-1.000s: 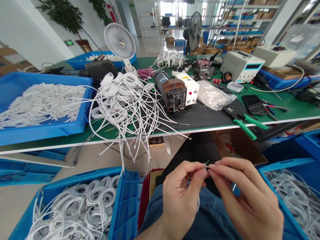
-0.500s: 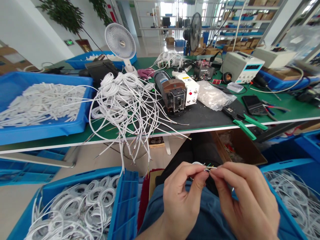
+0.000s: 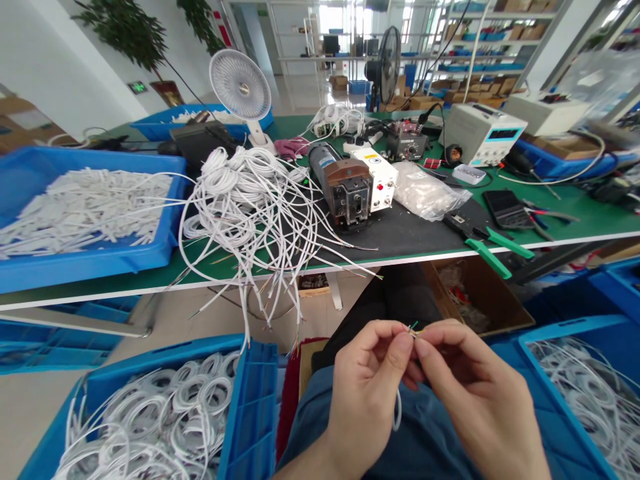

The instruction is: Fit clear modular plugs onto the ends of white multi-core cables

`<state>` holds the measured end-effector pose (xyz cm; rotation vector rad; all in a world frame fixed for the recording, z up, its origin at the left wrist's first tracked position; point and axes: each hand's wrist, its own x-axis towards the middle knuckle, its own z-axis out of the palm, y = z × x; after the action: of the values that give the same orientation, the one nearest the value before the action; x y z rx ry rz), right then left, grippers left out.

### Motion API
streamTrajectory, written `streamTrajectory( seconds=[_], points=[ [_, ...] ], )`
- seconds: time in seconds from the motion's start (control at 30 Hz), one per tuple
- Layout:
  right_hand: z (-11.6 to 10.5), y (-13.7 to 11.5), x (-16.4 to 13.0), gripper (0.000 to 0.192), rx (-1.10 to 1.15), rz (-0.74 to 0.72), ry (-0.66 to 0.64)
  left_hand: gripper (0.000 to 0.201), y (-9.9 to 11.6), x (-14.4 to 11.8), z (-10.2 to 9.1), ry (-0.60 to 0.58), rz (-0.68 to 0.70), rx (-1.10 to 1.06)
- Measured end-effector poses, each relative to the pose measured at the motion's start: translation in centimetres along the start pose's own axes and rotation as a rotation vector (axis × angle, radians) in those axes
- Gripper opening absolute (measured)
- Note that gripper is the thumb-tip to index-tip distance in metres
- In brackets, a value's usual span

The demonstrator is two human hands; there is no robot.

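Observation:
My left hand (image 3: 365,393) and my right hand (image 3: 475,400) meet over my lap, both pinching the stripped end of a thin white cable (image 3: 413,331). Short coloured inner wires, one green, stick up between the fingertips. The white cable (image 3: 397,410) curves down under my left palm; the remainder of it is hidden. A tangled pile of white cables (image 3: 250,193) lies on the green bench (image 3: 595,220) ahead, with loose ends hanging over the front edge.
A small crimping machine (image 3: 350,187) stands mid-bench, a white desk fan (image 3: 241,87) behind the pile. Green-handled pliers (image 3: 493,250) lie at the bench edge. Blue bins of coiled cable (image 3: 165,413) sit at my left and right (image 3: 590,393); a blue tray (image 3: 80,213) holds white pieces.
My fingertips have shifted slightly on the wire end and both hands have drawn a little lower and closer together. Everything on the bench is unchanged.

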<state>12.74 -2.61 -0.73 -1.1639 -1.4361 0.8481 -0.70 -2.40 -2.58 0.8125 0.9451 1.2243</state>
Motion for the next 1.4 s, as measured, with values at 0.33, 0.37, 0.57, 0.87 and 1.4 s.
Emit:
streamTrajectory(
  seconds=[0.33,0.37,0.57,0.87,1.4],
  points=[
    [0.3,1.1,-0.1,0.008,-0.069,0.065,0.059,0.022,-0.7,0.2,0.2,0.082,-0.042,-0.097],
    [0.3,1.2,-0.2,0.008,-0.065,0.069,0.060,0.021,-0.7,0.2,0.2,0.087,-0.034,-0.094],
    [0.6,1.4,-0.6,0.007,-0.030,0.083,0.036,0.019,-1.0,0.2,0.2,0.111,-0.011,-0.072],
    [-0.1,2.1,-0.7,0.018,0.270,0.319,-0.141,0.016,-1.2,0.1,0.5,0.095,0.017,-0.174],
    [0.2,1.7,-0.9,0.001,0.028,0.127,-0.044,0.017,-1.3,0.4,-0.5,0.088,0.018,-0.098]
  ],
)
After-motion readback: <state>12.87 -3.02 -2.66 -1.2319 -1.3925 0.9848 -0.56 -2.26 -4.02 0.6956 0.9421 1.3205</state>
